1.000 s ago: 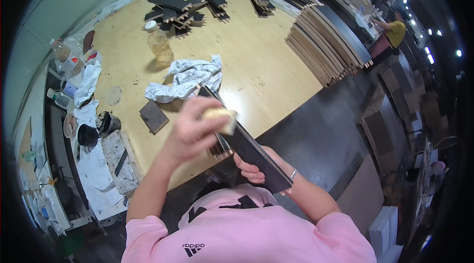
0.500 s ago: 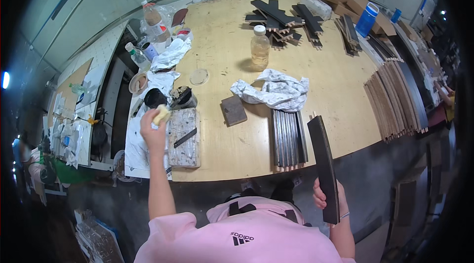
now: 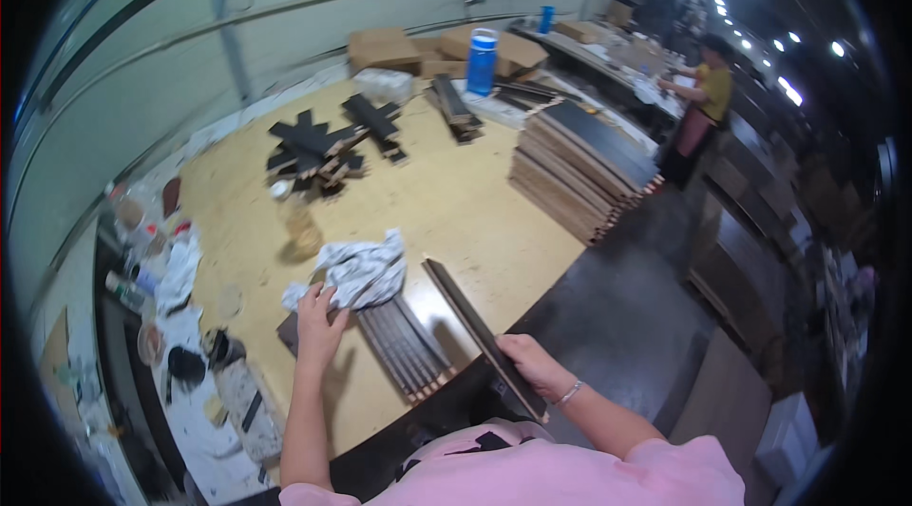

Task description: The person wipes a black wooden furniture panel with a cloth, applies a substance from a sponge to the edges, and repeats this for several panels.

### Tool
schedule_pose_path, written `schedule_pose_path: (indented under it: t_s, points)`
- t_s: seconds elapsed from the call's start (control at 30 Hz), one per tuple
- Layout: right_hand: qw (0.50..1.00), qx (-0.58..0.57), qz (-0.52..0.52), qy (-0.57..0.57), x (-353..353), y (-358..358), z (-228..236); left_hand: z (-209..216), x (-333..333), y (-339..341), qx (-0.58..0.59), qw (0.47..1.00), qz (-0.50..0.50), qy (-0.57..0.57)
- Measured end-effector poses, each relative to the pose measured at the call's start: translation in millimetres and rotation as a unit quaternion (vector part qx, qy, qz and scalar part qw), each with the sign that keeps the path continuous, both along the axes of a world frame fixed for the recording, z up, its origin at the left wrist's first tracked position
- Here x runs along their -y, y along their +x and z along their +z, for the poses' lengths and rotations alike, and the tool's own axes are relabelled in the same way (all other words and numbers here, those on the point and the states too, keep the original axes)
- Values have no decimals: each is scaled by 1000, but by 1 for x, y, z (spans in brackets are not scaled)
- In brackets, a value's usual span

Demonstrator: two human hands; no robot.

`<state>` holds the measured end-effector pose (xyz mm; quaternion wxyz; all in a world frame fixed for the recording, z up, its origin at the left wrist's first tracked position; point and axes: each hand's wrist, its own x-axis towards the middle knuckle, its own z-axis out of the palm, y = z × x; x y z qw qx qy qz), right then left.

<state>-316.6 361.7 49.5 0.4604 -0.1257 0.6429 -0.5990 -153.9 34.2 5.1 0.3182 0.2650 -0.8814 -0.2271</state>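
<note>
My right hand grips a long dark wooden plank by its lower part, tilted on edge near the table's front. My left hand is open, fingers apart, at the left end of a crumpled white cloth; whether it touches the cloth I cannot tell. Below the cloth, several dark wooden strips lie side by side. A small brown block is partly hidden behind my left hand. The pale yellow sponge lies beside a stained white block at the left.
On the yellow table stands a bottle of amber liquid. Dark offcuts are heaped at the back, near a blue bottle. A tall plank stack stands at the right edge. Another person works beyond it.
My left hand has let go of the sponge and moved right to the cloth. The view has swung to the right. The plank stays in my right hand, now turned more edge-on.
</note>
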Motion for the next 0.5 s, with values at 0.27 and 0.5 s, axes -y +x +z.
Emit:
schedule_pose_path:
  t_s: [0.27, 0.5]
  points:
    - [997, -34, -64, -19, -37, -27, 0, -38, 27, -87, -47, 992, -68, 96]
    - [991, 6, -130, 16, -64, -48, -16, 104, 9, -40, -314, 821, -176, 444]
